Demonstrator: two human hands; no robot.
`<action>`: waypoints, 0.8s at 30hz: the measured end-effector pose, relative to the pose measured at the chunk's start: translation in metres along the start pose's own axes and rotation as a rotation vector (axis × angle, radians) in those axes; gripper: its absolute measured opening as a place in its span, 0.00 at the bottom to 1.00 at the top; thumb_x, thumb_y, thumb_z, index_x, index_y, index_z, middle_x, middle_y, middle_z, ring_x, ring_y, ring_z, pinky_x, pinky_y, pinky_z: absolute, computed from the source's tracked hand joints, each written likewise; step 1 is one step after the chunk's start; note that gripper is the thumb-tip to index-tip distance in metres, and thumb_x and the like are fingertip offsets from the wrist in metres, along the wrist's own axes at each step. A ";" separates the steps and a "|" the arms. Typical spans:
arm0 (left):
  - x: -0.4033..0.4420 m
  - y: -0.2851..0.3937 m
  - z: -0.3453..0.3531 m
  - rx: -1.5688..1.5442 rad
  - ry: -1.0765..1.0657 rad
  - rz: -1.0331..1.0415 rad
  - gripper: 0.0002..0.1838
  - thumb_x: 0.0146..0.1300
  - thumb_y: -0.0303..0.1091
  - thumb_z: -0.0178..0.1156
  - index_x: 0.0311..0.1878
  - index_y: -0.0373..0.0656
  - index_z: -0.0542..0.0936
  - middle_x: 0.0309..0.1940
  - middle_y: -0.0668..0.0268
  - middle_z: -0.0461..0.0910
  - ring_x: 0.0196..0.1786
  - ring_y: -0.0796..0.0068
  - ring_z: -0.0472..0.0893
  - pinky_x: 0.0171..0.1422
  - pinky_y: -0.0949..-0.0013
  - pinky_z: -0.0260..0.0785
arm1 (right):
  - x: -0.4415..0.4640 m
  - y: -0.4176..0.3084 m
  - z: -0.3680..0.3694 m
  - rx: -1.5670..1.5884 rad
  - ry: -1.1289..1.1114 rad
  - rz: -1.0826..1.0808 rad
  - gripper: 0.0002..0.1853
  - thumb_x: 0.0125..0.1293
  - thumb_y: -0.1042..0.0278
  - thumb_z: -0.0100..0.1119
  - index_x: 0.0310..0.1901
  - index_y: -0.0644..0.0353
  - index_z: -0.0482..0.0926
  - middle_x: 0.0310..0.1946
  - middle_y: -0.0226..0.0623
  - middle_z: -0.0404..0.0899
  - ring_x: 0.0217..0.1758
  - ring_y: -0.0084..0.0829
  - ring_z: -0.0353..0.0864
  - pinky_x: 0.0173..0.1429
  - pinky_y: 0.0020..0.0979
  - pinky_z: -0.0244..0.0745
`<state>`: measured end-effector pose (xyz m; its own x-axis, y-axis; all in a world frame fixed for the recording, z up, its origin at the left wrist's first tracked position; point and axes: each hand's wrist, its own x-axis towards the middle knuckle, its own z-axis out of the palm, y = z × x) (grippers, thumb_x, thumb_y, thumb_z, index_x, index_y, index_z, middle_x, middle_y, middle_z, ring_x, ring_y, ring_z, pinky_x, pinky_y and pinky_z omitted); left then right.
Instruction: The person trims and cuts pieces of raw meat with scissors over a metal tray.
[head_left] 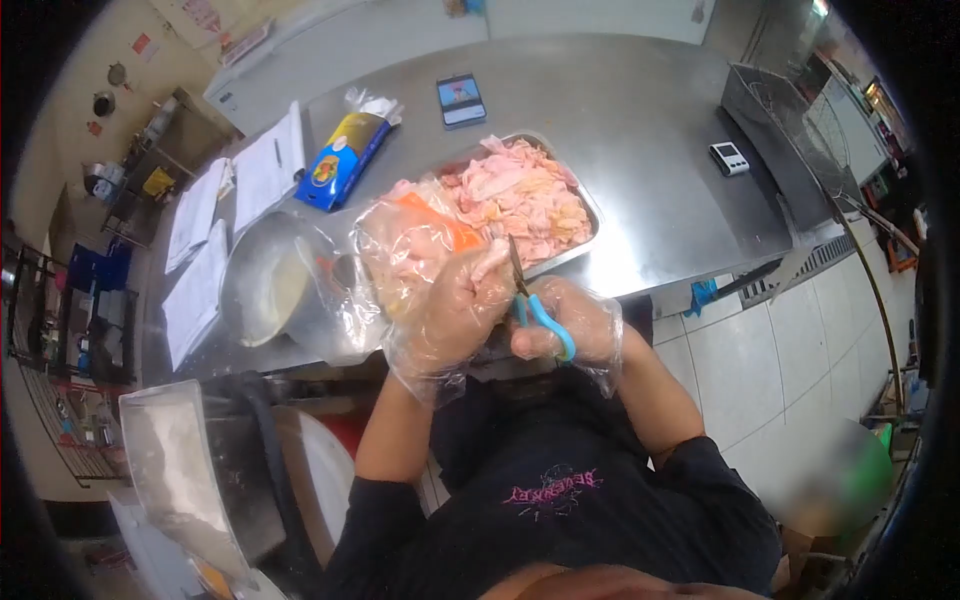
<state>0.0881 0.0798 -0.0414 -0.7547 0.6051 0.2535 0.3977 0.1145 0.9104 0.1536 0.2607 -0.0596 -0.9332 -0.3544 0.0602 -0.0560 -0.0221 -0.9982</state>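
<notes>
While the right hand (580, 318) grips blue-handled scissors (547, 322), the left hand (462, 302) pinches a pink meat piece (491, 261) at their ten o'clock; the filled meat tray (598, 217) lies at the hands' twelve o'clock.

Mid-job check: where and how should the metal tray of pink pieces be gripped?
Probably best to grip the metal tray by its right-hand rim, coming from the right: the edge there shows bare beside the pink pieces, while the plastic bag crowds its left, and the left hand and right hand its near side.
</notes>
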 end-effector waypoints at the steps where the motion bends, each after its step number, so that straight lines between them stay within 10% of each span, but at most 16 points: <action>1: -0.001 0.003 -0.003 0.007 0.003 0.001 0.09 0.73 0.34 0.53 0.40 0.39 0.76 0.28 0.65 0.70 0.33 0.74 0.69 0.40 0.65 0.68 | 0.001 0.005 0.002 0.002 -0.004 -0.006 0.25 0.60 0.44 0.75 0.25 0.60 0.78 0.21 0.25 0.73 0.26 0.17 0.68 0.31 0.26 0.65; 6: 0.002 0.022 -0.005 -0.180 -0.072 -0.063 0.09 0.71 0.34 0.54 0.41 0.37 0.76 0.30 0.66 0.69 0.35 0.75 0.68 0.42 0.68 0.67 | -0.003 0.023 0.011 0.169 0.089 -0.027 0.29 0.60 0.38 0.74 0.23 0.56 0.74 0.20 0.20 0.67 0.25 0.17 0.63 0.30 0.26 0.60; 11: 0.002 0.000 -0.006 0.390 -0.077 0.163 0.11 0.64 0.30 0.58 0.46 0.35 0.79 0.38 0.50 0.79 0.41 0.48 0.79 0.49 0.52 0.71 | -0.012 0.017 0.016 0.218 0.170 -0.032 0.29 0.63 0.35 0.69 0.25 0.55 0.75 0.20 0.18 0.66 0.24 0.15 0.63 0.27 0.25 0.59; 20: 0.015 -0.001 -0.016 0.462 -0.056 0.535 0.11 0.58 0.29 0.62 0.44 0.37 0.82 0.38 0.53 0.82 0.41 0.49 0.82 0.48 0.53 0.75 | -0.001 -0.008 0.007 0.463 0.103 -0.017 0.31 0.65 0.30 0.63 0.28 0.56 0.77 0.20 0.23 0.70 0.23 0.15 0.64 0.26 0.21 0.55; 24: 0.019 0.005 -0.025 0.568 -0.071 0.558 0.09 0.55 0.30 0.64 0.40 0.39 0.82 0.37 0.55 0.82 0.40 0.51 0.82 0.46 0.53 0.76 | -0.003 -0.008 0.005 0.520 0.036 0.095 0.43 0.60 0.18 0.53 0.44 0.61 0.79 0.20 0.23 0.69 0.21 0.19 0.65 0.26 0.20 0.58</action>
<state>0.0629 0.0722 -0.0238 -0.3384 0.7382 0.5835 0.9264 0.1524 0.3443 0.1583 0.2568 -0.0521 -0.9377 -0.3453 -0.0395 0.2044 -0.4559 -0.8663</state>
